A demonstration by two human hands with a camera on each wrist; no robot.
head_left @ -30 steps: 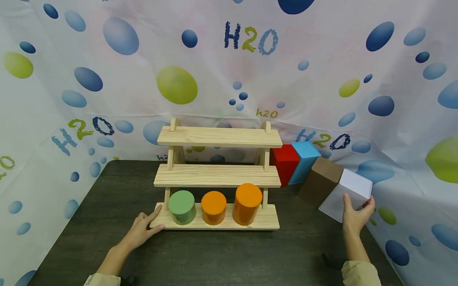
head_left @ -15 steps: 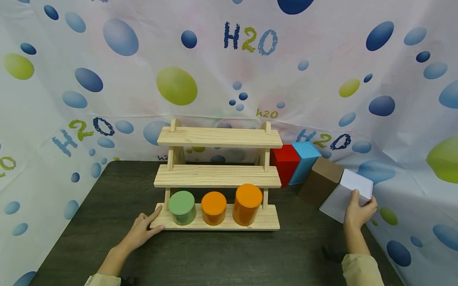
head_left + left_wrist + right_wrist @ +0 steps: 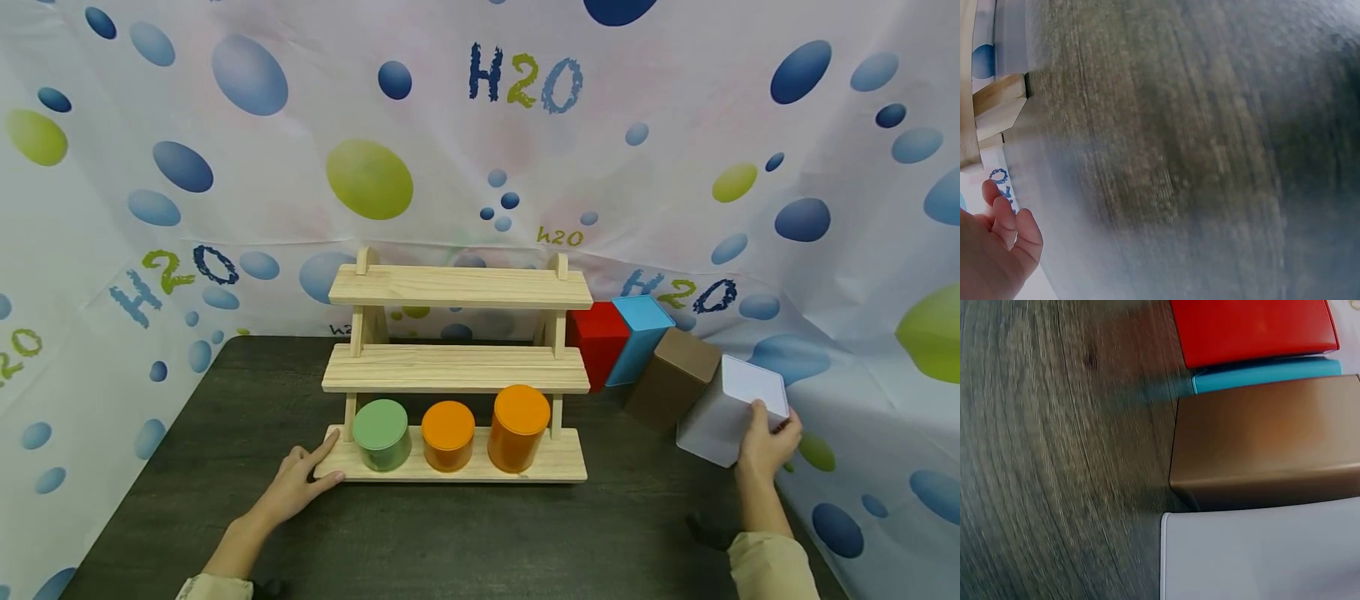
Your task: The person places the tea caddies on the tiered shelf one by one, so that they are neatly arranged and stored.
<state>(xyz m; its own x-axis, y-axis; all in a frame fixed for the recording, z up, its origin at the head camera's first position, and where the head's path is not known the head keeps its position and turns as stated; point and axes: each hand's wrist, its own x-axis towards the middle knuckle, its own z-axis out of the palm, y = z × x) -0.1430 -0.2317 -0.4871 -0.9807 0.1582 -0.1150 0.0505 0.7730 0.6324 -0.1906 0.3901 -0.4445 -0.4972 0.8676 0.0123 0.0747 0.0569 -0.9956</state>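
My left hand (image 3: 288, 482) is at the left end of a three-tier wooden display shelf (image 3: 457, 368). Its thumb and index finger pinch the corner of the bottom tier; in the left wrist view the other fingers (image 3: 1007, 222) are bent. On that tier stand a green lidded jar (image 3: 382, 435), a short orange jar (image 3: 447, 436) and a taller orange jar (image 3: 518, 428). At the right, my right hand (image 3: 767, 446) grips the white box (image 3: 731, 408) by its near side, thumb on one face. The right wrist view shows the white box (image 3: 1260, 556) but not the hand.
Beside the shelf's right end stand a red box (image 3: 597, 343), a blue box (image 3: 637, 337) and a brown box (image 3: 672, 375) in a slanting row. The dark wood-grain tabletop (image 3: 465, 542) stretches in front. A bubble-patterned curtain (image 3: 465, 192) hangs behind and at both sides.
My right hand has shifted slightly right with the white box, which now stands a little apart from the brown box at its near end. The left hand and jars have stayed put.
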